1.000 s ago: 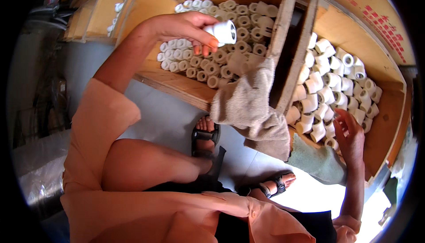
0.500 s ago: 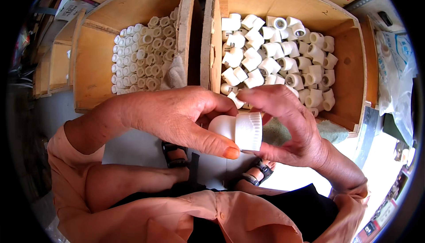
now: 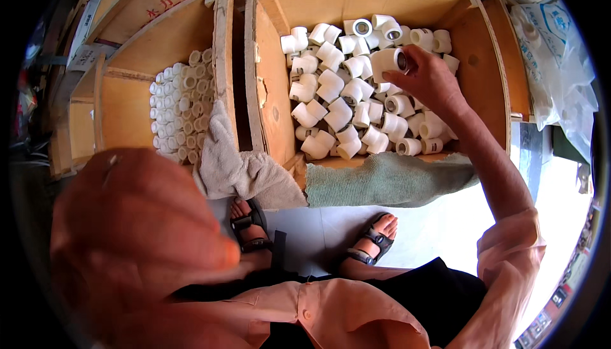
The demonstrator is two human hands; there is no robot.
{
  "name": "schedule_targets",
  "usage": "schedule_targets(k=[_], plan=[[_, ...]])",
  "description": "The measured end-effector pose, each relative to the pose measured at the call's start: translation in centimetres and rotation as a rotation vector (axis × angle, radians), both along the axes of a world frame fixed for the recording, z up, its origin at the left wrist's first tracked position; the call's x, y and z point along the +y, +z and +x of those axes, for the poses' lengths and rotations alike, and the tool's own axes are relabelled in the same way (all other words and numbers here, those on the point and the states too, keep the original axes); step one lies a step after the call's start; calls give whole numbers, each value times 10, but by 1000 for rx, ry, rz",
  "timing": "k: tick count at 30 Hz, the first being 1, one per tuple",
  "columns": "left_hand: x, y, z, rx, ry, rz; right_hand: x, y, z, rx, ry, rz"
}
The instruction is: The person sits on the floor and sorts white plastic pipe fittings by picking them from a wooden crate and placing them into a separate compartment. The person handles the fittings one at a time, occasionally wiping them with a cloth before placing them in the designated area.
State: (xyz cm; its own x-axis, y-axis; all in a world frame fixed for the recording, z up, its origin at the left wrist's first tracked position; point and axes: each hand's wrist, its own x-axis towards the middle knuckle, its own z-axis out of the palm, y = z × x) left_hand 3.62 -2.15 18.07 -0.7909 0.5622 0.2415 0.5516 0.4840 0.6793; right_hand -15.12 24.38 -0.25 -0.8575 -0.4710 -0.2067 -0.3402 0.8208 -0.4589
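Observation:
My right hand reaches into the right wooden box, thumb and fingers closed on a white plastic pipe elbow. The elbow's dark ringed opening faces the fingers. Beneath and around it lie many similar white elbows, heaped at different angles. My left hand is raised large at the lower left, in front of the left box. It is smeared by motion, and whatever lies inside its fingers is hidden.
A left wooden box holds rows of small white ring-shaped fittings. Over the boxes' near edges hang a beige cloth and a green cloth. Clear plastic bags hang at the right. My sandalled feet rest below.
My hands have parted from the white fitting with a ribbed end that they held together. The right moved up into the right box and took an elbow; the left swung left.

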Motion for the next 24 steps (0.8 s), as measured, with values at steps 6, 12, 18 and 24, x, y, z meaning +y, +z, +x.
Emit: schedule_targets(k=[6,12,18,24], plan=[[-12,1,59,191,300,67,12,-50,-29,75,-20,195],[1,-14,65,195,396,123,23,-54,-30,151,-20,280],[-3,-3,49,241,272,201,24,-49,-24,229,65,136],[11,27,48,54,333,46,33,-66,-18,341,234,146]])
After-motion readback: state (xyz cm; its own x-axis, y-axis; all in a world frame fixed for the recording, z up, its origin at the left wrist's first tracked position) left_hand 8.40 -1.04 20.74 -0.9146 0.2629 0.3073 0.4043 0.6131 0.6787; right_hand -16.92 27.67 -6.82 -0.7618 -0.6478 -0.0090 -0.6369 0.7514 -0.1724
